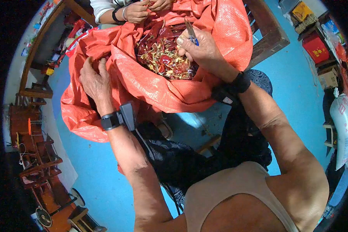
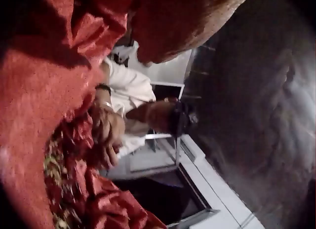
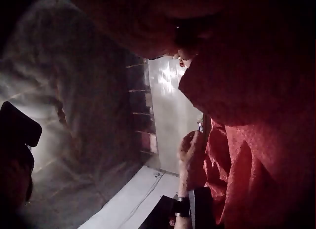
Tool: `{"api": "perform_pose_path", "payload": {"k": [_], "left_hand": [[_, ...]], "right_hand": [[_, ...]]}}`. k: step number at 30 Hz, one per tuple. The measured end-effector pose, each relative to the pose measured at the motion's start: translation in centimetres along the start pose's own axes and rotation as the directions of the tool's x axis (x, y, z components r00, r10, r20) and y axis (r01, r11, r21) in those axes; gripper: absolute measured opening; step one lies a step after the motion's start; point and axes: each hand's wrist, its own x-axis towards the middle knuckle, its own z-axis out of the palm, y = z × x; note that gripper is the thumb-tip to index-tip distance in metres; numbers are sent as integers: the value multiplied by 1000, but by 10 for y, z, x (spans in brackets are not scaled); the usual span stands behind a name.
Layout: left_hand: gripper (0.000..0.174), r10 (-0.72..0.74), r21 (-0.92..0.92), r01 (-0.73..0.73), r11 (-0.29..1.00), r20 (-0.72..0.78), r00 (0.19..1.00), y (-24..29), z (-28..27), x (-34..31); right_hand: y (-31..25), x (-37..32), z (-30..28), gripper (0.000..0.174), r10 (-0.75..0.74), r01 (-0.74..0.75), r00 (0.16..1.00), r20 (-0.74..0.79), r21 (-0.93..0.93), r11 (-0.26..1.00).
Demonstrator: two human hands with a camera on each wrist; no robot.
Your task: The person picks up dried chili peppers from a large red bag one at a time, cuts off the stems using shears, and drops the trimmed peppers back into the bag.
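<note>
A large orange-red woven sack [image 1: 158, 91] lies rolled open, with dried red chillies and pale stems [image 1: 166, 60] inside. My right hand [image 1: 203, 48] is over the right side of the chillies, gripping small scissors [image 1: 189, 31] with blue handles. Their blades point up and away from me. On the left, my left hand [image 1: 96, 83] rests on the sack's folded edge, fingers spread against the fabric. In the left wrist view, part of that hand looms large at the top. Across the sack, another person's hands [image 1: 139, 11] are close together at its far rim.
A wooden frame [image 1: 268, 33] stands behind the sack on the right. Wooden furniture [image 1: 38, 154] lines the left wall. To the right are a red box [image 1: 316, 46] and a full white sack [image 1: 342, 123]. The floor [image 1: 294, 104] is blue.
</note>
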Motion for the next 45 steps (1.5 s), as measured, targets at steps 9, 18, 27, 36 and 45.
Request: {"api": "perform_pose_path", "payload": {"k": [9,18,27,36,45], "left_hand": [[27,277,-148,-236,960,407,870,54,32,-21],[16,252,-269,-154,951,382,889,58,37,-19],[8,334,-649,-35,760,344,878,99,12,-36],[13,272,-717,159,679,447,852,101,10,-43],[28,330,-739,601,304,673,661,105,17,-50]], "right_hand": [[-2,2,-7,23,-95,93,995,-14,-95,991],[-8,-6,-13,19,-302,398,910,285,-395,828],[0,-2,8,15,-553,563,811,188,-506,654],[6,-3,10,19,-497,527,837,231,-584,617],[-12,-8,10,10,57,-47,989,136,-75,996]]}}
